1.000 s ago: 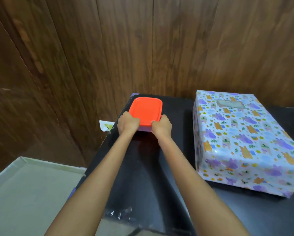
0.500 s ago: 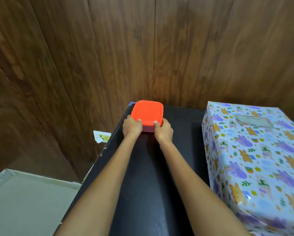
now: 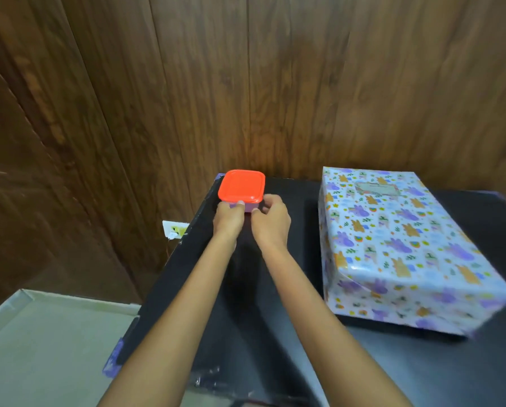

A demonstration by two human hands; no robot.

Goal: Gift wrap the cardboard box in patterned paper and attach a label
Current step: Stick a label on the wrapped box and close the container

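Observation:
The box wrapped in patterned paper (image 3: 392, 248) lies on the right of the black table (image 3: 245, 304), with a label (image 3: 376, 188) stuck on its top near the far end. A small purple container with an orange lid (image 3: 241, 186) sits at the table's far left corner. My left hand (image 3: 228, 220) holds the container's near edge with curled fingertips just under the lid. My right hand (image 3: 272, 223) is beside it at the near right corner, fingers loosely curled, thumb tip against the container's base.
A wood-panelled wall (image 3: 275, 83) stands right behind the table. A wall socket (image 3: 174, 229) sits low on it, left of the table. A pale cardboard sheet (image 3: 40, 342) lies lower left, below the table edge.
The container has stayed at the far left corner. Both hands have slid from its sides to its near edge and come closer together; the right hand's grip has loosened.

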